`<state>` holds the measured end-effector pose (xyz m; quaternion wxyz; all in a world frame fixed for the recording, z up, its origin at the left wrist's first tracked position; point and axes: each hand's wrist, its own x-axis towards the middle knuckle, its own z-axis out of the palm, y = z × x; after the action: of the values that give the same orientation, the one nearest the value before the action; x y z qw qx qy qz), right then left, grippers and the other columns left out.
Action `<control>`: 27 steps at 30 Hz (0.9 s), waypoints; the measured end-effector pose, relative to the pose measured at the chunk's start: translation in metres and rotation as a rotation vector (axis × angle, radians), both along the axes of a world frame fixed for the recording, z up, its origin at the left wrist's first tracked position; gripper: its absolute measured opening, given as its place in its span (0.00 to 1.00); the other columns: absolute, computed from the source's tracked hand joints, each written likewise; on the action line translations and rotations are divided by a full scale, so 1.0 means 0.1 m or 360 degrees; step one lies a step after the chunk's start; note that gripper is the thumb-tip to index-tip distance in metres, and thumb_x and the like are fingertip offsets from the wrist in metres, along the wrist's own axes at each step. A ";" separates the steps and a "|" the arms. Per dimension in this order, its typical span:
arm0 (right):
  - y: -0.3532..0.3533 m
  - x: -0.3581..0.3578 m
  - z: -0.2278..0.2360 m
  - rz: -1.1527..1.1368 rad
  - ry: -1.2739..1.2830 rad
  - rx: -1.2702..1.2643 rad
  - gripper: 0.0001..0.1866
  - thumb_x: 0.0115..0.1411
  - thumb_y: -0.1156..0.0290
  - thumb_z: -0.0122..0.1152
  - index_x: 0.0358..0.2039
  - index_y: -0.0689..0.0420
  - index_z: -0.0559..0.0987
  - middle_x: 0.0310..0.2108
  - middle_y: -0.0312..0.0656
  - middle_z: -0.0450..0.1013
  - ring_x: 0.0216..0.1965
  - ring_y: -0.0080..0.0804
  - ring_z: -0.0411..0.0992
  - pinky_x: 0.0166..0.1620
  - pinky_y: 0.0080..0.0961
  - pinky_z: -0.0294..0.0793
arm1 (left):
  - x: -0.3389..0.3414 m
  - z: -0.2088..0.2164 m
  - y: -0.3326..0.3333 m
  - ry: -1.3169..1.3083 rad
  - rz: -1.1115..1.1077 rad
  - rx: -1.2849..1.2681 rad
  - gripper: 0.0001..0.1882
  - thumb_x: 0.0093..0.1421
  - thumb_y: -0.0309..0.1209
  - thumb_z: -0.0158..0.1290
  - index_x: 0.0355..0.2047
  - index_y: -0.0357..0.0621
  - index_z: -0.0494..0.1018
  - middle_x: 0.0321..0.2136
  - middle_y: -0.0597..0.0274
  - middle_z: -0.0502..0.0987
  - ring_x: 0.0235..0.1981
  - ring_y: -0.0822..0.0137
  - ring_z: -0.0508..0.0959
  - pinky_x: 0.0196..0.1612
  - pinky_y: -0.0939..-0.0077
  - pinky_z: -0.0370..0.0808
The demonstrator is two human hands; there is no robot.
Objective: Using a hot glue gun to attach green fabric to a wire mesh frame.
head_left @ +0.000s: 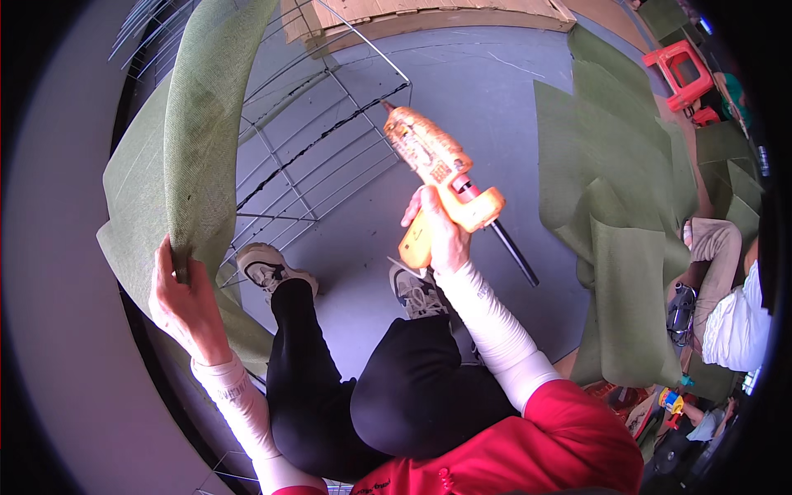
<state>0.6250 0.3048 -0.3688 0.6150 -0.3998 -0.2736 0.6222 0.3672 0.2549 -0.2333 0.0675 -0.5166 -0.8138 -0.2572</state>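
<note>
My right hand [442,231] is wrapped round the handle of an orange hot glue gun [431,150]. A black glue stick [513,252] pokes out of its back end, and its nozzle points up and left. Close to that nozzle is a metal wire frame [289,169] with dark glue along one of its wires. At the left, my left hand [186,305] grips the lower edge of a green woven fabric sheet [202,132] between thumb and fingers. The sheet curls upward and covers part of the wire frame.
Several green fabric pieces [610,181] lie piled on the grey floor [487,91] to the right. A wooden board [429,23] is at the far side. Beyond the pile are a red plastic frame [681,74] and another person's leg [716,256]. A wall [58,272] runs along the left.
</note>
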 end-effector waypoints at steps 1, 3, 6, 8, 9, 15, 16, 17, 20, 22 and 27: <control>0.04 0.05 0.02 -0.0026 -0.0017 0.0005 0.09 0.59 0.67 0.56 0.31 0.59 0.69 0.20 0.35 0.66 0.21 0.23 0.67 0.27 0.22 0.70 | 0.01 0.00 0.00 0.0000 -0.0001 0.0001 0.19 0.49 0.20 0.50 0.44 0.41 0.72 0.29 0.56 0.77 0.28 0.67 0.77 0.35 0.76 0.72; 0.10 0.14 0.07 -0.0086 -0.0086 0.0024 0.11 0.60 0.65 0.56 0.31 0.59 0.70 0.20 0.35 0.66 0.21 0.22 0.67 0.27 0.21 0.69 | 0.04 0.01 0.00 0.0021 0.0016 -0.0004 0.19 0.49 0.20 0.50 0.44 0.41 0.72 0.30 0.55 0.77 0.28 0.67 0.77 0.35 0.76 0.72; 0.17 0.23 0.06 -0.0130 -0.0091 0.0023 0.11 0.60 0.63 0.55 0.30 0.59 0.70 0.19 0.34 0.66 0.20 0.22 0.67 0.26 0.21 0.69 | 0.07 0.00 0.02 0.0020 0.0023 -0.0020 0.19 0.49 0.20 0.49 0.44 0.41 0.72 0.30 0.56 0.77 0.28 0.67 0.77 0.35 0.76 0.72; 0.18 0.27 0.04 -0.0033 -0.0163 0.0042 0.12 0.62 0.61 0.51 0.31 0.58 0.69 0.24 0.35 0.65 0.25 0.23 0.66 0.30 0.23 0.70 | 0.09 0.01 0.03 0.0006 0.0017 -0.0034 0.19 0.50 0.20 0.49 0.44 0.41 0.72 0.30 0.56 0.77 0.28 0.67 0.77 0.35 0.76 0.72; 0.19 0.26 0.04 -0.0096 -0.0131 0.0052 0.12 0.61 0.62 0.53 0.30 0.59 0.70 0.22 0.35 0.65 0.22 0.22 0.67 0.28 0.22 0.70 | 0.10 0.02 0.04 -0.0001 0.0010 -0.0033 0.19 0.50 0.20 0.49 0.44 0.41 0.72 0.30 0.56 0.77 0.28 0.67 0.77 0.35 0.75 0.72; 0.21 0.31 0.09 -0.0127 -0.0140 0.0070 0.11 0.60 0.64 0.55 0.29 0.59 0.70 0.19 0.34 0.66 0.20 0.22 0.67 0.26 0.21 0.68 | 0.16 0.01 0.03 0.0017 0.0004 -0.0024 0.18 0.50 0.20 0.49 0.44 0.42 0.72 0.31 0.56 0.77 0.28 0.66 0.77 0.34 0.75 0.72; 0.20 0.30 0.09 -0.0132 -0.0125 0.0075 0.11 0.60 0.64 0.55 0.30 0.59 0.70 0.19 0.34 0.66 0.20 0.22 0.67 0.26 0.21 0.68 | 0.16 0.01 0.03 0.0001 -0.0015 0.0003 0.18 0.50 0.20 0.49 0.44 0.42 0.72 0.31 0.56 0.77 0.28 0.66 0.77 0.34 0.75 0.72; 0.19 0.29 0.10 -0.0131 -0.0123 0.0075 0.11 0.60 0.64 0.55 0.30 0.59 0.70 0.19 0.34 0.66 0.20 0.22 0.67 0.26 0.21 0.68 | 0.16 0.01 0.03 0.0003 -0.0015 0.0003 0.18 0.50 0.20 0.49 0.44 0.42 0.72 0.31 0.56 0.77 0.28 0.66 0.77 0.34 0.75 0.72; 0.19 0.28 0.10 -0.0151 -0.0108 -0.0002 0.11 0.60 0.64 0.55 0.30 0.59 0.70 0.19 0.34 0.66 0.20 0.22 0.66 0.26 0.21 0.68 | 0.13 -0.01 0.03 0.0039 -0.0046 0.0028 0.18 0.50 0.21 0.50 0.44 0.42 0.72 0.30 0.55 0.77 0.28 0.65 0.77 0.34 0.75 0.72; 0.21 0.28 0.08 -0.0138 -0.0111 0.0038 0.11 0.60 0.64 0.56 0.30 0.59 0.70 0.19 0.34 0.66 0.19 0.22 0.66 0.26 0.21 0.68 | 0.12 -0.01 0.04 0.0031 0.0010 -0.0027 0.19 0.50 0.21 0.50 0.44 0.43 0.72 0.30 0.55 0.77 0.29 0.64 0.77 0.34 0.75 0.72; 0.23 0.26 0.09 -0.0157 -0.0125 0.0054 0.11 0.60 0.64 0.56 0.29 0.59 0.69 0.19 0.34 0.65 0.19 0.22 0.66 0.26 0.21 0.68 | 0.09 0.02 0.05 0.0049 -0.0002 -0.0063 0.19 0.51 0.21 0.50 0.45 0.39 0.71 0.32 0.53 0.78 0.30 0.66 0.78 0.36 0.75 0.72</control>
<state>0.6509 0.3277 -0.3596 0.6404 -0.4265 -0.2881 0.5700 0.3763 0.2597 -0.2314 0.0697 -0.5223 -0.8172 -0.2332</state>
